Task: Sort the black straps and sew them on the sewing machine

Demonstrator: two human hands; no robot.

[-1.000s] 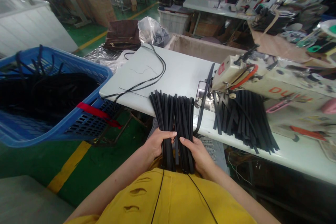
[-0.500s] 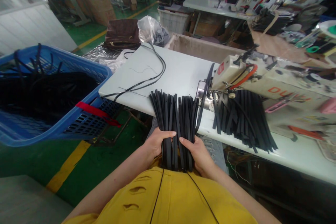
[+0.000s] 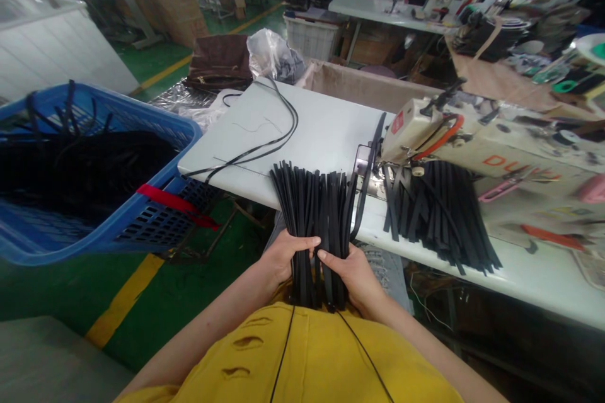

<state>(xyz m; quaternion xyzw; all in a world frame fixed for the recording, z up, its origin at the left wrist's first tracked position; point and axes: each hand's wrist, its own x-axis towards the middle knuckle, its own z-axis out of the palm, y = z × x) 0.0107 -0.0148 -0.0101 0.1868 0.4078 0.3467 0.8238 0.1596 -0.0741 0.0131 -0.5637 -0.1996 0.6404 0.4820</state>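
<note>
**Now the two halves close into one bundle**

Now the black strips stand as a single fan, their lower ends gathered in front of the person's yellow shirt and their upper ends leaning over the near edge of the counter. A second ago a clear gap split them into a left group and a right group; half a second ago the gap had narrowed; in this view it is closed, and the strips lie side by side, touching. To my eye the bundle is being squared up into one handful.

Both hands grip it low down. The left hand wraps the left side, thumb laid across the front. The right hand clasps the right side, and its thumb now reaches further toward the left thumb than before, so the two nearly meet. The fingers of both hands are clenched on the strips, not released.

Just right of the bundle a single long strap curves up toward the sewing machine. Under the machine's head a second pile of strips lies spread on the counter, apart from the held ones and unchanged. Thin black cords loop across the far left of the counter. A blue basket with dark material stands to the left, beside the counter's corner.
</note>
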